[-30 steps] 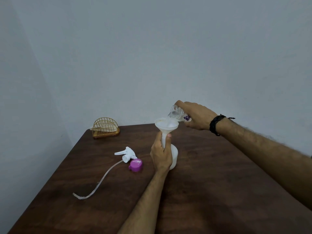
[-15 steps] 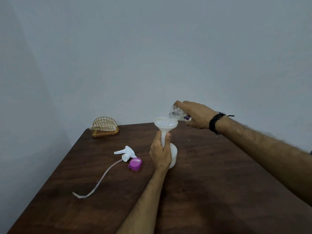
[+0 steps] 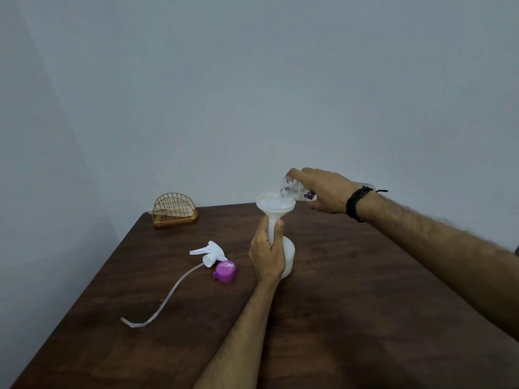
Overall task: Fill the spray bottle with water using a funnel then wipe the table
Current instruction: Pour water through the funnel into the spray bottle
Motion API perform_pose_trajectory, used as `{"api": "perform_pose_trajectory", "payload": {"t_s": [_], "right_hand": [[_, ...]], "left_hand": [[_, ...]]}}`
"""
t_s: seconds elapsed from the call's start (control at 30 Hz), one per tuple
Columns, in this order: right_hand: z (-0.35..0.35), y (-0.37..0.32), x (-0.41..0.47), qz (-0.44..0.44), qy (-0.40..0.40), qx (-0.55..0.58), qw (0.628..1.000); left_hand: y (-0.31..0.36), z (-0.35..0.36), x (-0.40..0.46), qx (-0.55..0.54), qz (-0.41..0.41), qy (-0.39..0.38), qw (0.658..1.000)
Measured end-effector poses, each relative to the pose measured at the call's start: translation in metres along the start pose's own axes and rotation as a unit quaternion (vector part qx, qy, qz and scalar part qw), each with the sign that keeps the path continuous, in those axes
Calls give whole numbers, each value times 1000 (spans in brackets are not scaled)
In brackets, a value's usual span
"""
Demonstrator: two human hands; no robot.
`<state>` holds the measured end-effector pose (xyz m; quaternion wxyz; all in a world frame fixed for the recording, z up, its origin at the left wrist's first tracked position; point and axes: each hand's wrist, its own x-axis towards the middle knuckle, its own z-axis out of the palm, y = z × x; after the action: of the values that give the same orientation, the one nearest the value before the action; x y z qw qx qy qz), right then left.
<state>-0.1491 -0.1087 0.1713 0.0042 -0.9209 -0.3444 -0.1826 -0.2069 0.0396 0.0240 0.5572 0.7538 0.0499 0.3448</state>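
Fingers [image 3: 264,228] of the left hand [image 3: 266,255] wrap the stem of a white plastic funnel [image 3: 275,207] seated in the white plastic spray bottle [image 3: 288,258]; the right hand [image 3: 325,189] grips a clear plastic water bottle [image 3: 293,189], tipped mouth-down over the funnel bowl

Standing upright on the dark brown wooden surface [image 3: 351,304], the spray bottle has its white trigger sprayer head with long clear tube [image 3: 209,252] lying to its left, touching a purple plastic cap [image 3: 224,271]; a gold wire napkin holder [image 3: 174,210] sits at the far left corner
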Motion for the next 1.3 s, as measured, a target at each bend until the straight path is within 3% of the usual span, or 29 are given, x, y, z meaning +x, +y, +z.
{"api": "perform_pose_trajectory", "payload": {"t_s": [1.3], "right_hand": [[-3,1,5,-9,-9,-50,999]], "left_hand": [[2,-5,9,-104,-28,-25,994]]}}
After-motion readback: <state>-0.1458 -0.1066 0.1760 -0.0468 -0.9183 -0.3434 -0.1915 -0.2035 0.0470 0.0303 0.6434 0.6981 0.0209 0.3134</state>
